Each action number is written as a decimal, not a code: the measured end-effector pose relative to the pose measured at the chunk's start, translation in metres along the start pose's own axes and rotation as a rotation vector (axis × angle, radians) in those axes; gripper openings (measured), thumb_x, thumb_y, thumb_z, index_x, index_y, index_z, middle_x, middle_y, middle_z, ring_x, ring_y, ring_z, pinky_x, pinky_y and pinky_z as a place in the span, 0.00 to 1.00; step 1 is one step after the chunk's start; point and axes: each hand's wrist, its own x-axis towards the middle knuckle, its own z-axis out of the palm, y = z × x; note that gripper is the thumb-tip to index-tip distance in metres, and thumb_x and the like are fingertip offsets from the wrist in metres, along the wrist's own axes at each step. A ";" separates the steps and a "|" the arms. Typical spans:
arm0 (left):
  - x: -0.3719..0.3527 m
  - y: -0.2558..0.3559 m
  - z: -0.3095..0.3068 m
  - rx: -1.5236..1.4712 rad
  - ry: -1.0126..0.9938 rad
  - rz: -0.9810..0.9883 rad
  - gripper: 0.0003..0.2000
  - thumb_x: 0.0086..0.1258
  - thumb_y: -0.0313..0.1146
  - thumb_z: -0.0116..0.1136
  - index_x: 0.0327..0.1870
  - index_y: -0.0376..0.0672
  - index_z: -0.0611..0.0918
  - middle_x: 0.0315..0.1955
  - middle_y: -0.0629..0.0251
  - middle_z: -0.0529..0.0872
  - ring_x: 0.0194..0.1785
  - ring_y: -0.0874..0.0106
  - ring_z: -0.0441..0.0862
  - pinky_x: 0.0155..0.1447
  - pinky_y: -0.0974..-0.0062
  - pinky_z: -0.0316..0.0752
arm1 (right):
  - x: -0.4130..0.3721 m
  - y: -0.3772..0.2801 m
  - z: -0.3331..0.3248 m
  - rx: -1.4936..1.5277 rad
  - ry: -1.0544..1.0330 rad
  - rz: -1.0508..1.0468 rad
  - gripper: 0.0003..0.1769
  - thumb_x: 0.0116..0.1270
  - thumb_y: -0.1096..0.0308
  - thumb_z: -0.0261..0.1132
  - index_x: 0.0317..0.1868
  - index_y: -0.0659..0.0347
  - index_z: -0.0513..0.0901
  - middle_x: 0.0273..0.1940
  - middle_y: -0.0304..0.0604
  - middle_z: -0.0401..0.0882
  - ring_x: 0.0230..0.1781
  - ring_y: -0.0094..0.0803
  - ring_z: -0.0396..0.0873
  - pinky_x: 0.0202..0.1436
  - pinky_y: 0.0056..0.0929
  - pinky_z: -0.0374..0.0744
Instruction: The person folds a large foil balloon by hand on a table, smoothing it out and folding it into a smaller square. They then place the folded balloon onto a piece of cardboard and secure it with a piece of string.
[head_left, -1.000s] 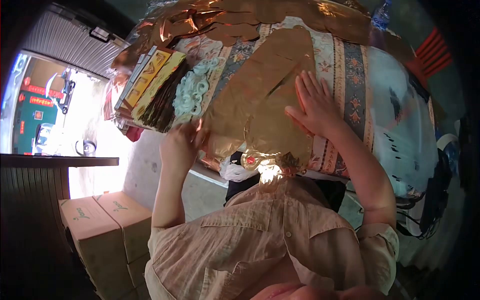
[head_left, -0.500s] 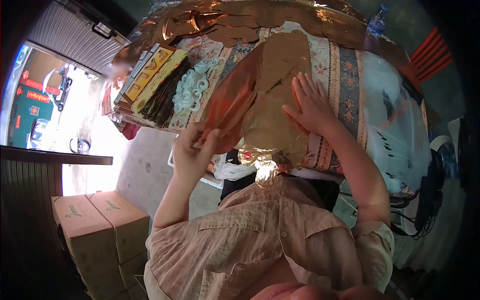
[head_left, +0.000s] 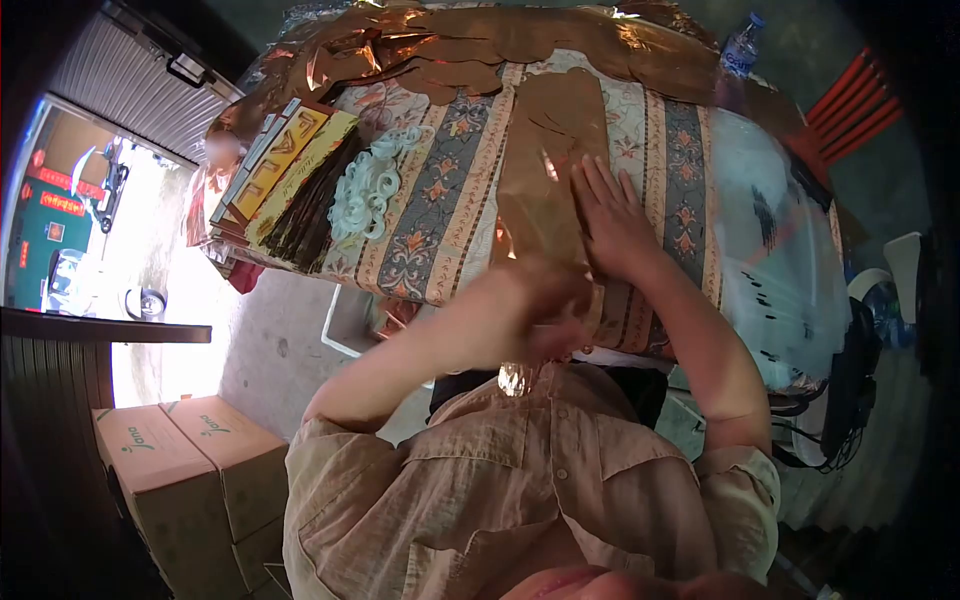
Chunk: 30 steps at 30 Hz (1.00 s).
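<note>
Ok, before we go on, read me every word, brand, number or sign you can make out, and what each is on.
"Jana": left cardboard box, green print.
"Jana": right cardboard box, green print.
Stack of cards: large letters and script, too unclear to read reliably.
Bottle: label too blurred.
Red signs past the doorway: too small.
No number is legible.

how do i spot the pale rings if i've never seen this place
Find the big striped floral cloth. Toward its left edge lies a stack with a yellow top; the rings are heaped just to its right. Unlike that dark-sided stack, they are small, pale and round.
</note>
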 end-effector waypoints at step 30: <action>0.006 -0.104 -0.038 0.495 -0.144 -0.142 0.36 0.60 0.57 0.61 0.66 0.45 0.69 0.66 0.55 0.67 0.73 0.58 0.57 0.72 0.50 0.52 | -0.002 -0.003 -0.004 -0.053 -0.009 0.002 0.39 0.63 0.65 0.55 0.72 0.66 0.52 0.74 0.55 0.44 0.77 0.44 0.43 0.77 0.46 0.44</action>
